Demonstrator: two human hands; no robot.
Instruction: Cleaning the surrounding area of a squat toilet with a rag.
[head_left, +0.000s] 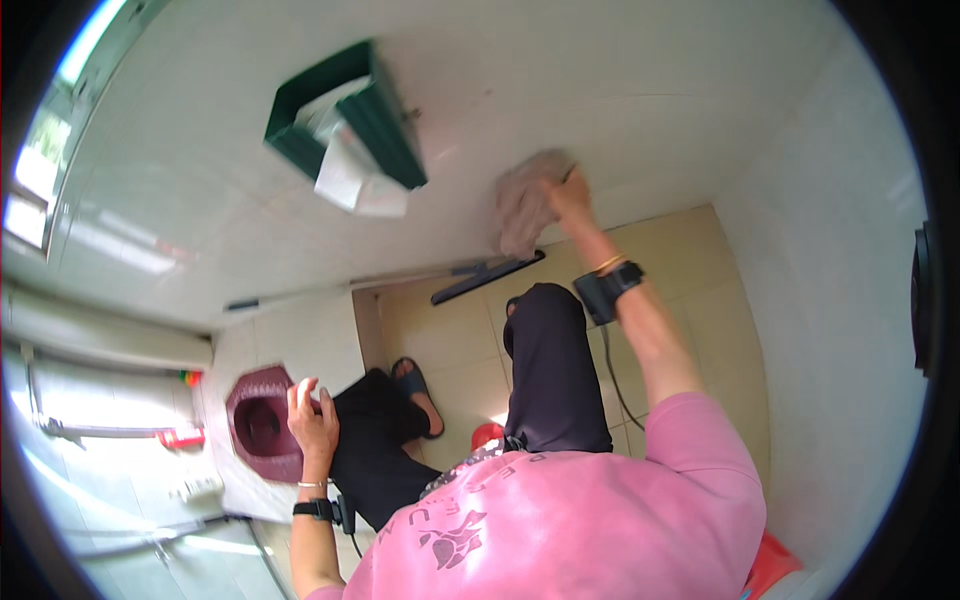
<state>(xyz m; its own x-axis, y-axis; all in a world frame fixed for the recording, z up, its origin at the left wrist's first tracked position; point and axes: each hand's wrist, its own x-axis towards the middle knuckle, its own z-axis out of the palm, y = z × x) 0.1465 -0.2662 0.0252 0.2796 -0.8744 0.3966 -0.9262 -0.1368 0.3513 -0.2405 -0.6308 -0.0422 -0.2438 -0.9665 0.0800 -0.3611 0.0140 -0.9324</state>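
My right hand (568, 196) grips a greyish-pink cloth (525, 202) and presses it against the glossy white wall (637, 135); hand and cloth are a little blurred. Up and to the left of it, a green holder (390, 127) with white paper hanging out is fixed to the wall. My left hand (313, 421) holds nothing, its fingers apart and partly bent, over the right rim of a dark red squat toilet (259, 424). Both wrists wear black strapped devices with cables.
A floor squeegee (487, 276) lies along the wall's foot, its handle reaching left. A raised tiled step (300, 337) surrounds the toilet. Pipes (105, 431) run at the left. Red plastic objects are near my knees and at the lower right (772, 562).
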